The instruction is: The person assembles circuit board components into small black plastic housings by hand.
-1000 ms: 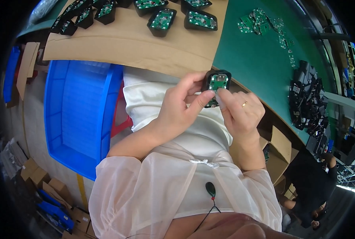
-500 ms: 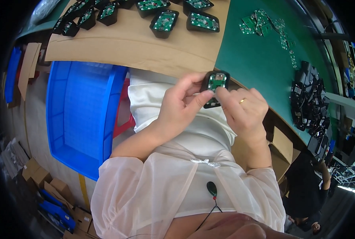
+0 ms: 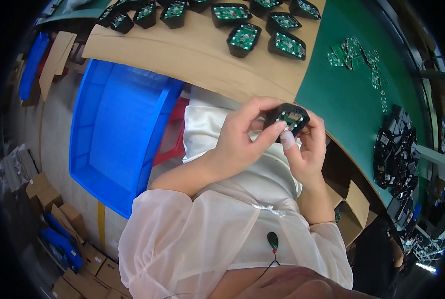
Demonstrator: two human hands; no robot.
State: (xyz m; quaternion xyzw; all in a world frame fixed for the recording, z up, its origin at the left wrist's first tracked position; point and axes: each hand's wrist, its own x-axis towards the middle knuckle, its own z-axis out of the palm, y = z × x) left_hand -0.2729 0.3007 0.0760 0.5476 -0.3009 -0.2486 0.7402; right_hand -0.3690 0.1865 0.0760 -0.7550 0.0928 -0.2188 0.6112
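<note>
Black housing [image 3: 273,116] with green circuit board [image 3: 292,118], gripped between curled left hand [image 3: 245,132] and right hand [image 3: 308,149], thumbs [image 3: 288,142] over board, any markings seemingly too small to read

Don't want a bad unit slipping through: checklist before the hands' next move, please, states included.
1. Left hand gripping black housing: ok.
2. Right hand supporting its other side: ok.
3. Green board inside housing, component side showing: ok.
4. Board face unobstructed: not ok, thumbs overlap its near part.
5. Board fully seated: cannot tell, partly hidden.
6. Loose boards apart from black parts pile: ok.
</note>
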